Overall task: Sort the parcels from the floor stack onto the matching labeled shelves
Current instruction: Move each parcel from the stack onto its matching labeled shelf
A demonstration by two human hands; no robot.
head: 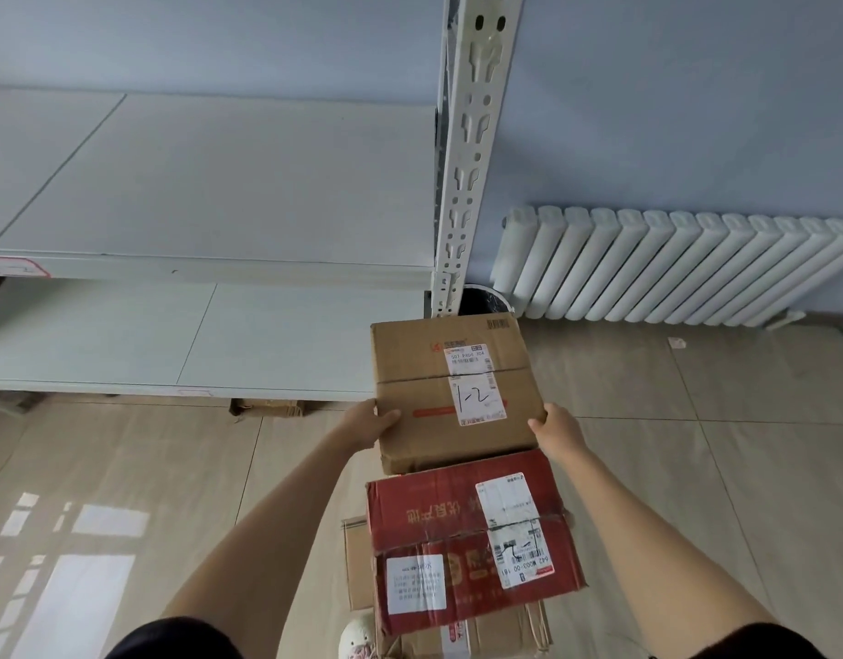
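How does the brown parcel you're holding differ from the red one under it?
The brown parcel is plain cardboard; the red parcel is printed red. The brown parcel is lifted, gripped by the left hand and right hand; the red parcel rests on the floor stack. The brown parcel's label reads a handwritten 1-2 upright; the red parcel's label faces the other way. Both are taped and labelled.

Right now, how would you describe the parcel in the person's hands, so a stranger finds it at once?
Start at the white shelf post beside the radiator. Just below it, the left hand and right hand hold a plain brown parcel by its sides. Unlike the red parcel beneath, its white label reads "1-2" by hand.
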